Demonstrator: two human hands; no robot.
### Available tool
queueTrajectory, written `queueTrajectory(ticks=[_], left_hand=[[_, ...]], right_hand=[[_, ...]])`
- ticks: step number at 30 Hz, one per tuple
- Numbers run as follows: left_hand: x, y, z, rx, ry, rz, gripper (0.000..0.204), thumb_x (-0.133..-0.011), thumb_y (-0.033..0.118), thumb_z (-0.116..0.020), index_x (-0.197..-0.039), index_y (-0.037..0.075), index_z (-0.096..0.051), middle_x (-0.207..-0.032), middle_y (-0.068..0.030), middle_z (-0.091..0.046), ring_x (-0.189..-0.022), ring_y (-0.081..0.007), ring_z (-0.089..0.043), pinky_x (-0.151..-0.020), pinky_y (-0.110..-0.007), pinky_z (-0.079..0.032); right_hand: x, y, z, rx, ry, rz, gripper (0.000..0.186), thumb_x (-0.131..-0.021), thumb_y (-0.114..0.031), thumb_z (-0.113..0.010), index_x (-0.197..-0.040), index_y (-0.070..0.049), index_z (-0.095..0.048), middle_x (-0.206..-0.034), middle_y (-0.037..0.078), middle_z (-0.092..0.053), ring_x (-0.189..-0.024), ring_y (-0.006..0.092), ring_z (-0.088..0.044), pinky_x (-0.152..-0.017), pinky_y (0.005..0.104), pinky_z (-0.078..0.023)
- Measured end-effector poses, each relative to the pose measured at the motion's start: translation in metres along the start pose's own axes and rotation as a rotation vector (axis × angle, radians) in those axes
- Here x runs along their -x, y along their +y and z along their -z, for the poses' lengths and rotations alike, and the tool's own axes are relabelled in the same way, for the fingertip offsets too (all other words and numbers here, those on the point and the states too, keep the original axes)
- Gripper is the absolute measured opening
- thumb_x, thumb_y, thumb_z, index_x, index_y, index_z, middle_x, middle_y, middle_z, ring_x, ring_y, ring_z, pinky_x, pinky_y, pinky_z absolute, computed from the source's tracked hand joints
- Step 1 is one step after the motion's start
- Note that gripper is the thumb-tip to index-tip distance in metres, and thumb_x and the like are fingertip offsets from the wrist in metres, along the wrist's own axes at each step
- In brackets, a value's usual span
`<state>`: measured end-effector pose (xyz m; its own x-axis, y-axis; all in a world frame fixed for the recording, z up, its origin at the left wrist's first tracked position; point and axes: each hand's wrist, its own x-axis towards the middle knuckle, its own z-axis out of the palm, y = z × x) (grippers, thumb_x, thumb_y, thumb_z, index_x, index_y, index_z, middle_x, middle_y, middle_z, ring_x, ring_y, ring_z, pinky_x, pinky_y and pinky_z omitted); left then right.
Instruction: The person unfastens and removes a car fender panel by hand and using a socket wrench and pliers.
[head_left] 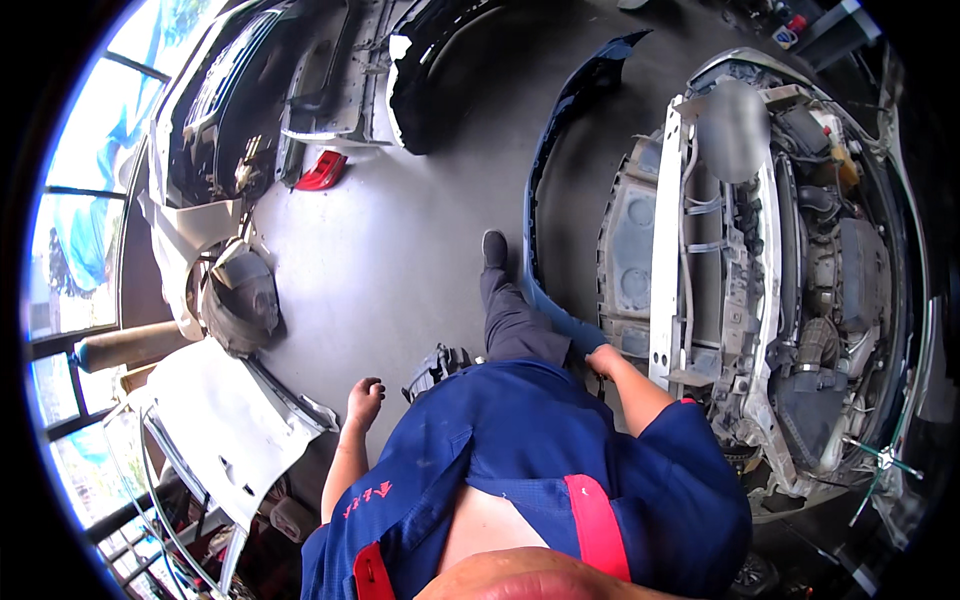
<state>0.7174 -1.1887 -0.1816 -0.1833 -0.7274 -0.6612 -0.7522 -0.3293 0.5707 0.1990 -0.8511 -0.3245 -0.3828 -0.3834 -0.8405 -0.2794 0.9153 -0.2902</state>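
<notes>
A long, curved dark-blue bumper cover (533,200) stretches along the floor in front of the car, its far tip bending to the right. My right hand (603,360) is wrapped round its near end, beside my thigh. My left hand (367,401) hangs in the air to my left with its fingers curled in, and I see nothing in it. On the right is the car's bare front end, with a white crash beam (667,240) and a grey undertray (628,240) nearest the bumper cover. A black plastic part (437,368) shows just right of my left hand.
A red tail light (322,171) lies on the grey floor (400,250). Beyond it stand removed bumpers (335,70). A white body panel (225,425) and a cardboard tube (140,346) are at left by the windows. The exposed engine bay (845,270) fills the right side.
</notes>
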Motion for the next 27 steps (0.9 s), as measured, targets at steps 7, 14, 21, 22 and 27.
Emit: queueTrajectory(ticks=[7, 14, 21, 22, 27], left_hand=[[-0.216, 0.069, 0.023, -0.291, -0.465, -0.063, 0.041, -0.093, 0.020, -0.055, -0.122, -0.004, -0.069, -0.105, -0.0175, -0.077, -0.102, -0.0341, -0.073, -0.093, -0.041, -0.056], [-0.342, 0.385, 0.025, -0.140, -0.148, 0.043, 0.036, -0.097, 0.018, -0.052, -0.122, -0.003, -0.067, -0.099, -0.0152, -0.076, -0.080, -0.0214, -0.074, -0.065, -0.033, -0.056], [-0.566, 0.573, -0.007, -0.441, -0.379, -0.184, 0.034, -0.095, 0.018, -0.053, -0.115, -0.005, -0.069, -0.094, -0.0160, -0.076, -0.079, -0.0227, -0.074, -0.069, -0.035, -0.058], [-0.594, 0.592, 0.000, -0.472, -0.330, -0.205, 0.035, -0.095, 0.019, -0.053, -0.113, -0.005, -0.070, -0.094, -0.0167, -0.076, -0.078, -0.0239, -0.074, -0.071, -0.037, -0.059], [-0.734, 0.784, -0.012, -0.836, -0.507, -0.438, 0.036, -0.094, 0.029, -0.054, -0.097, 0.000, -0.075, -0.089, -0.0193, -0.076, -0.082, -0.0256, -0.075, -0.076, -0.040, -0.059]], right_hand=[[-0.171, -0.095, 0.095, 0.102, 0.064, 0.248, 0.032, -0.092, -0.031, -0.063, -0.099, -0.002, -0.075, -0.093, 0.016, -0.077, -0.086, 0.0308, -0.074, -0.079, 0.0450, -0.057], [-0.213, -0.336, 0.400, -0.453, 0.480, 0.145, 0.028, -0.100, -0.028, -0.059, -0.108, -0.004, -0.073, -0.078, 0.012, -0.072, -0.065, 0.0253, -0.067, -0.065, 0.0413, -0.054], [-0.328, -0.345, 0.482, -0.431, 0.545, -0.026, 0.033, -0.100, -0.024, -0.056, -0.132, -0.020, -0.066, -0.127, 0.016, -0.069, -0.115, 0.0358, -0.067, -0.096, 0.0411, -0.055], [-0.318, -0.382, 0.506, -0.551, 0.358, -0.233, 0.039, -0.098, -0.017, -0.055, -0.136, -0.019, -0.064, -0.128, 0.017, -0.069, -0.115, 0.0376, -0.067, -0.087, 0.0434, -0.059], [-0.335, -0.368, 0.550, -0.800, 0.051, -0.392, 0.045, -0.095, -0.003, -0.045, -0.135, -0.018, -0.059, -0.089, 0.013, -0.062, -0.070, 0.0271, -0.063, -0.058, 0.0476, -0.057]])
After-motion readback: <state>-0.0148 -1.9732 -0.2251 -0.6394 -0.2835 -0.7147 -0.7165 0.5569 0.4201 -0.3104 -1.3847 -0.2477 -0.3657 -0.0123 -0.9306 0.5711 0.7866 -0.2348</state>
